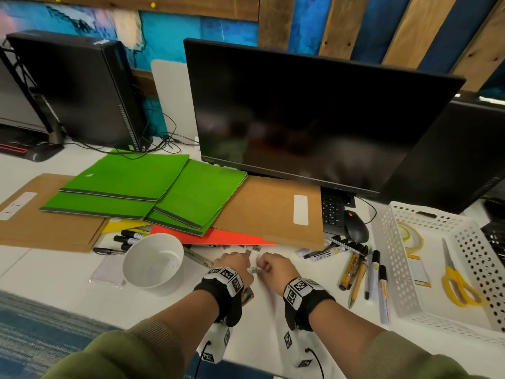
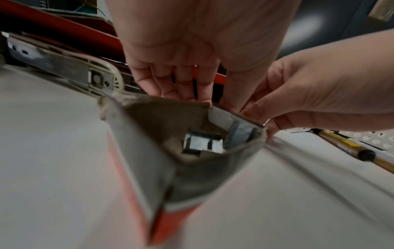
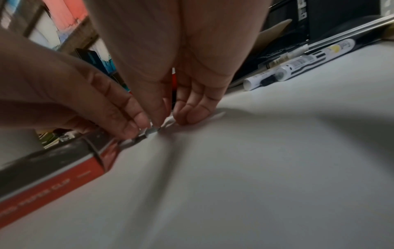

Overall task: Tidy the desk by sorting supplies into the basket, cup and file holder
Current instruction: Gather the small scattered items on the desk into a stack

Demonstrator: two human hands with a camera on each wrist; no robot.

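White desk [image 1: 68, 283], cluttered. Left grip [image 1: 232, 262] pinches open clip box [image 2: 149, 160]; right grip [image 1: 273, 266] pinches small clip [image 1: 254, 270]. Box light, flimsy card: hold walls gently.

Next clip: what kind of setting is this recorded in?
Most likely an office workstation. A dark computer monitor stands on a white desk, with a keyboard and mouse below it, and green folders, markers and a white basket spread around.

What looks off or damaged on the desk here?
The small paper clip box lying in front of the left hand has a ragged, crumpled open end, with loose clips inside. The folders lie fanned askew, one tucked under the monitor. Markers are scattered beside the basket.
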